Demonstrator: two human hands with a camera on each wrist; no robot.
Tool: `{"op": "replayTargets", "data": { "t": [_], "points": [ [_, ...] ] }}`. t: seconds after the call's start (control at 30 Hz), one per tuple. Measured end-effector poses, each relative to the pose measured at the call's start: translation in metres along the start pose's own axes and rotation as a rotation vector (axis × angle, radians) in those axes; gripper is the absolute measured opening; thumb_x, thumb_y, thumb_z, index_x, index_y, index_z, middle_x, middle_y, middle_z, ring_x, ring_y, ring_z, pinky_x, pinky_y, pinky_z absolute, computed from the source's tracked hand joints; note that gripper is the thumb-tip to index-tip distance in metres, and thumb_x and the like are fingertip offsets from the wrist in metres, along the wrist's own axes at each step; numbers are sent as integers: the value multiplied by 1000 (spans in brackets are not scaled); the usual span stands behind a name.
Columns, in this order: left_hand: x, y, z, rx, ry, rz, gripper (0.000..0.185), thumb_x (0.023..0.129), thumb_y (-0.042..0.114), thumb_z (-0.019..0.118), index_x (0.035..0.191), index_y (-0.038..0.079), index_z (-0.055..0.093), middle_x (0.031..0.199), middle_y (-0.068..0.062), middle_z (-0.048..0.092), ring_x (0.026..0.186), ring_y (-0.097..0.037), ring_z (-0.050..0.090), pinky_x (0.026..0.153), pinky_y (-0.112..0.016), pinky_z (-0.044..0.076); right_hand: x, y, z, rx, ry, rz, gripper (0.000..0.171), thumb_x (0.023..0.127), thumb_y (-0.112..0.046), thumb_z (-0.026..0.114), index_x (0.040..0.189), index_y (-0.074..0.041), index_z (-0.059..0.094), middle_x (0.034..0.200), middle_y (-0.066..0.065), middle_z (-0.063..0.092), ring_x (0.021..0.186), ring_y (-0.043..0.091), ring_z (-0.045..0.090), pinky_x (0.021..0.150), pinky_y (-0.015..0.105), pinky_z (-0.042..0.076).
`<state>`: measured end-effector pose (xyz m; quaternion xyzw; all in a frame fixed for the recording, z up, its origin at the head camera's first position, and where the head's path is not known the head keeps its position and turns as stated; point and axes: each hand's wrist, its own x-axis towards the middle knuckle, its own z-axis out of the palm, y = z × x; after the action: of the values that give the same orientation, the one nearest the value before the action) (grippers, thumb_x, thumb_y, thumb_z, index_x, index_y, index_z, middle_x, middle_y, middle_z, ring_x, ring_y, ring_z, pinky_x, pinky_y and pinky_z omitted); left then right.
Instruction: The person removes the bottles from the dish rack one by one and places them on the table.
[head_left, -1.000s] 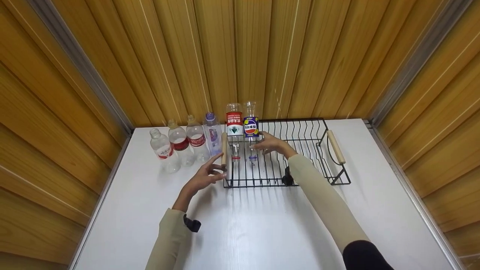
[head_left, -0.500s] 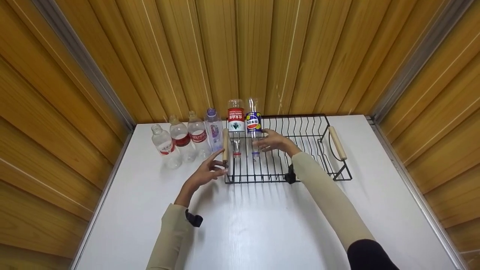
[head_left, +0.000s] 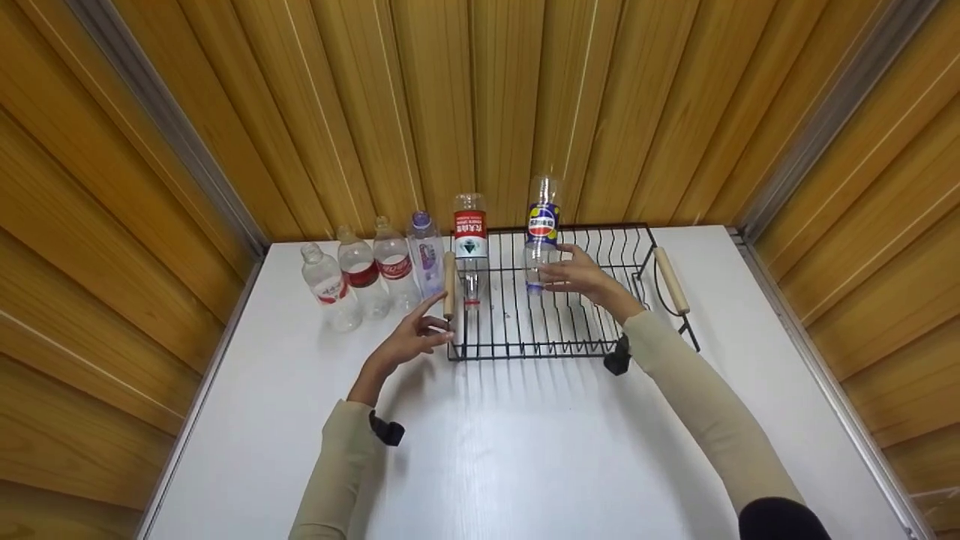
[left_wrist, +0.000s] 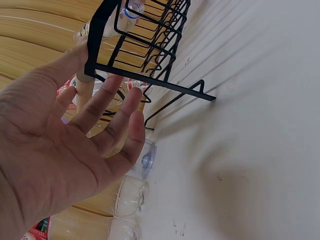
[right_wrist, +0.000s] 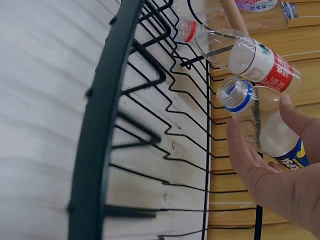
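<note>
Four upright plastic bottles [head_left: 362, 277] stand on the table [head_left: 487, 435]. Next, the left hand [head_left: 409, 343] lies spread beside the wooden handle [head_left: 449, 281] of the wire rack [right_wrist: 95, 150], well placed to steady it. After the upended red-labelled bottle [head_left: 470, 234] comes the Pepsi bottle [head_left: 543, 223], neck down over the rack, pinched by the right hand [head_left: 583, 279]; best hold it vertical, neck lined up with a gap.

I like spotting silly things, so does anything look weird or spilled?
The red-labelled bottle in the wire rack and the Pepsi bottle in the right hand look odd: both are upside down, necks pointing down. The four other bottles stand upright on the white table. No spill shows.
</note>
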<state>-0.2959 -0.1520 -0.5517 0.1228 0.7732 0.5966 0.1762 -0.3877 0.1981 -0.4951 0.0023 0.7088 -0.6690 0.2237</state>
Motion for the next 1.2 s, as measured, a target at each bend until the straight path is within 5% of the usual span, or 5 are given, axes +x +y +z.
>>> {"op": "replayTargets", "data": {
  "t": [0.33, 0.6, 0.9, 1.2],
  "points": [
    [0, 1, 2, -29, -16, -18, 85, 96, 13, 71, 164, 20, 21, 131, -32, 63, 114, -48, 65, 81, -40, 56, -25, -2, -19, 74, 47, -63, 77, 103, -24, 62, 158, -5, 12, 121, 10, 60, 96, 11, 71, 93, 30, 59],
    [-1, 1, 1, -25, -2, -31, 84, 96, 16, 72, 164, 25, 23, 132, -28, 65, 117, -49, 63, 85, -47, 56, -38, -7, -11, 82, -43, -115, 71, 104, -28, 59, 157, -5, 16, 131, 16, 56, 103, 15, 70, 100, 37, 57],
    [1, 0, 1, -14, -7, -19, 85, 97, 15, 70, 165, 26, 20, 135, -30, 62, 119, -48, 63, 91, -57, 54, -48, -7, -12, -10, -135, -177, 70, 103, -24, 60, 158, -12, 19, 149, 24, 47, 128, 31, 61, 102, 38, 54],
    [0, -2, 0, -16, 0, -27, 84, 97, 18, 72, 164, 28, 22, 131, -25, 66, 116, -46, 65, 83, -44, 56, -53, -1, -21, 78, -162, -218, 34, 102, -15, 61, 133, -13, 49, 131, 12, 62, 108, 16, 68, 97, 33, 58]
  ]
}}
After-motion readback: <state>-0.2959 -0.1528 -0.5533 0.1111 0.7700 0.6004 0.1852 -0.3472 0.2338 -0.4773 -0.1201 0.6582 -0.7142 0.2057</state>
